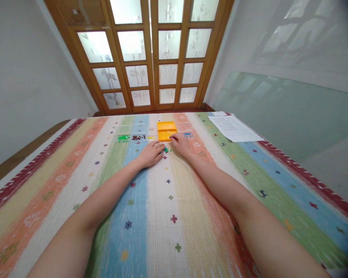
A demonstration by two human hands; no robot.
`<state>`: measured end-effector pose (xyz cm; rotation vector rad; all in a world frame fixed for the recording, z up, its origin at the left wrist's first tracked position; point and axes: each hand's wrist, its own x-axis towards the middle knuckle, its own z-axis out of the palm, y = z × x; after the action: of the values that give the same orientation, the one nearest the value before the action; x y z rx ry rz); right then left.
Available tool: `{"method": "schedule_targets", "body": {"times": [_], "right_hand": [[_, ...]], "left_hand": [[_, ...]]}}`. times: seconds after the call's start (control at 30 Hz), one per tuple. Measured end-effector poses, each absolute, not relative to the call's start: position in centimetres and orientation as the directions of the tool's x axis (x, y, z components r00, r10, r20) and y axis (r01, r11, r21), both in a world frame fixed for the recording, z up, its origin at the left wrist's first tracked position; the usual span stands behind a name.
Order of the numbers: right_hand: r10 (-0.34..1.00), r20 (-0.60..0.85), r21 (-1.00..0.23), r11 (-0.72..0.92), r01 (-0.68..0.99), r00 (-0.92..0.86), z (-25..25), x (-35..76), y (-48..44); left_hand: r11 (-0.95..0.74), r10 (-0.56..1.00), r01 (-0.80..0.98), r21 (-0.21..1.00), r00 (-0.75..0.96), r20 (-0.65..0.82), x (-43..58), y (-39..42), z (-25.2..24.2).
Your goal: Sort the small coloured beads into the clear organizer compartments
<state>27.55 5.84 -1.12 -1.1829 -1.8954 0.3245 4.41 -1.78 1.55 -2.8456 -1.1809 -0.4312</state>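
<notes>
Both my arms reach far across a striped cloth to a row of small bead trays. My left hand (151, 153) lies on the cloth with its fingers curled down, next to a few green beads (166, 150). My right hand (179, 143) sits just right of those beads, fingertips bent and pinched near the front edge of an orange tray (166, 130). What the fingers hold is too small to see. Clear trays hold green beads (123, 137), dark red beads (138, 137) and blue beads (188, 134).
The striped cloth (168, 208) covers a wide flat surface. A white printed sheet (233, 128) lies at the far right. Wooden glazed doors (155, 58) stand beyond the far edge, with white walls on both sides.
</notes>
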Motion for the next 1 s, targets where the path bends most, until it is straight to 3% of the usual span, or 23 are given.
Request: {"method": "schedule_targets", "body": {"times": [0.23,1.0], "right_hand": [[0.834,0.522,-0.613,0.511,0.602,-0.178,-1.1,27.7,6.0],[0.839,0.518,-0.626,0.506,0.593,-0.168,-0.9,27.6,5.4]], "left_hand": [[-0.772,0.633,0.633,0.048,0.761,0.141,6.8,-3.5,1.4],[-0.749,0.658,0.660,0.059,0.729,0.188,4.4,-2.9,1.3]]}}
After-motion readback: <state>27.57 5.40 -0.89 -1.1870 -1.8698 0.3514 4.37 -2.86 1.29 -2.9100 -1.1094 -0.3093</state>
